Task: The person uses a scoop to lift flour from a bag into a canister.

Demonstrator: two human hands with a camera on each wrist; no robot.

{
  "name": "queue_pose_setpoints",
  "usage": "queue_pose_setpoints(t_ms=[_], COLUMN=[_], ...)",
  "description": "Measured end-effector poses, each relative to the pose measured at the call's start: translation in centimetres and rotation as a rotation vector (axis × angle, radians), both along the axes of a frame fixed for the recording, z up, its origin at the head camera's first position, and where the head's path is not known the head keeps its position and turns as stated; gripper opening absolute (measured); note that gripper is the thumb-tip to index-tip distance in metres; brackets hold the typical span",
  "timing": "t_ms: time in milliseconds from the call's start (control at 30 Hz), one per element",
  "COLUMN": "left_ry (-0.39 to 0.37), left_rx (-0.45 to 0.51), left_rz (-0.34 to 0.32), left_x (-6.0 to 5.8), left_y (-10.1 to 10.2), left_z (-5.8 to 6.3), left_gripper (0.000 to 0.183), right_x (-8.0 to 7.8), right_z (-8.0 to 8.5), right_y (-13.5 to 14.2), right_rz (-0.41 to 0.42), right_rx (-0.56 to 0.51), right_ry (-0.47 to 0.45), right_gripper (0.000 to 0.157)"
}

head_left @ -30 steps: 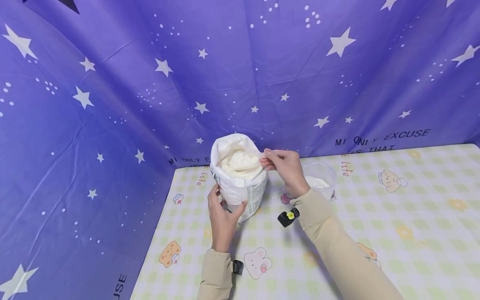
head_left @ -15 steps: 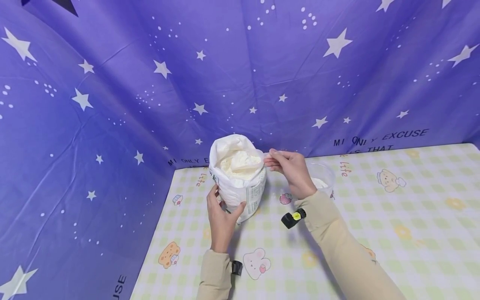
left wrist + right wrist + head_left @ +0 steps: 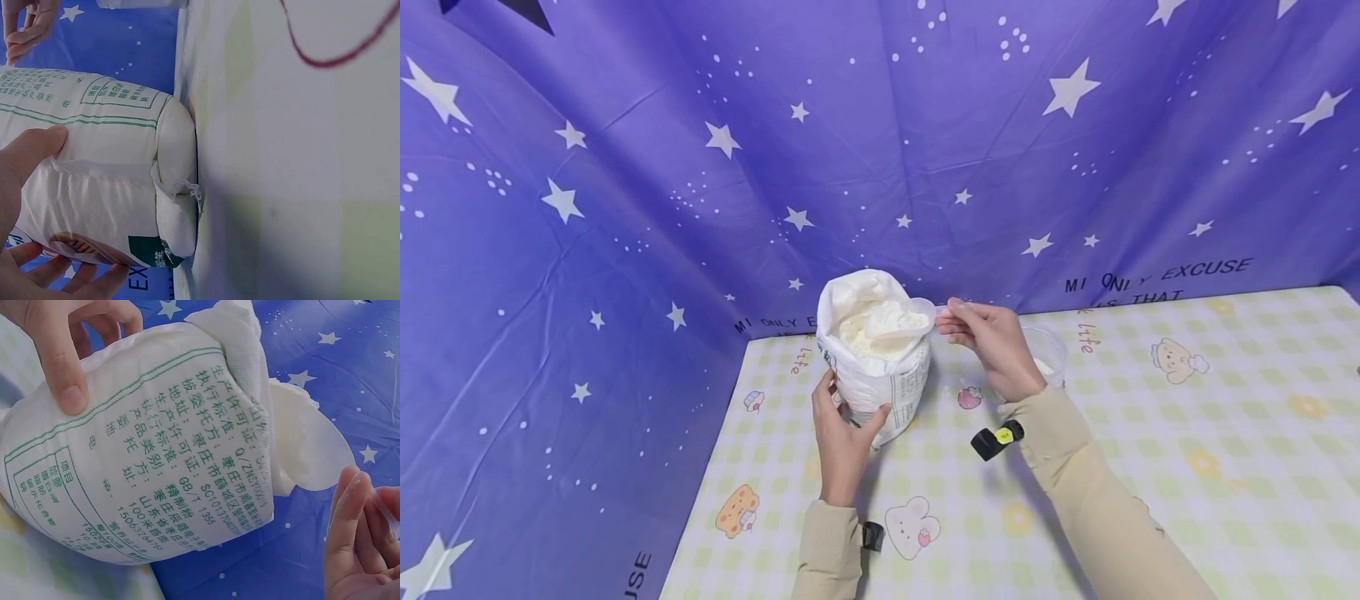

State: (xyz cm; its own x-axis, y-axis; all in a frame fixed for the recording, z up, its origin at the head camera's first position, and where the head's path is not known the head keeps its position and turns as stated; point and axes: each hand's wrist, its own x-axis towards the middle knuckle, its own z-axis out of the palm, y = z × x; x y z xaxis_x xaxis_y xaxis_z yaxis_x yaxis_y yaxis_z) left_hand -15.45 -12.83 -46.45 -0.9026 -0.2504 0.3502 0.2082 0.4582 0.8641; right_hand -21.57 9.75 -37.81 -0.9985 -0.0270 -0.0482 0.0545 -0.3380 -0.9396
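An open white flour bag with green print stands on the table, leaning slightly, and pale flour shows inside its mouth. My left hand grips the bag low down, thumb on the near side and fingers round the other. Between thumb and fingers, my right hand pinches the thin handle of a clear plastic scoop. The scoop's bowl, heaped with flour, lies over the right rim of the bag's mouth. In the left wrist view the bag's folded bottom is at the tabletop.
A clear plastic bowl with white powder stands just right of the bag, partly behind my right hand and sleeve. A blue starry curtain rises behind and left of the checked tablecloth.
My right hand has drawn the scoop up and rightward out of the flour, and its loaded bowl now shows at the rim. My left hand keeps its hold on the bag.
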Motion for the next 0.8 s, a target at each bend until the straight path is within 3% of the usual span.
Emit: queue_pose_setpoints(t_ms=[800], left_ry=[-0.013], left_rx=[0.015], left_rz=[-0.007], left_x=[0.0], left_y=[0.0], left_z=[0.0], left_gripper=[0.093], right_x=[2.0], right_z=[0.3], right_y=[4.2], right_rz=[-0.015], right_rx=[-0.136], right_ry=[0.012], right_gripper=[0.02])
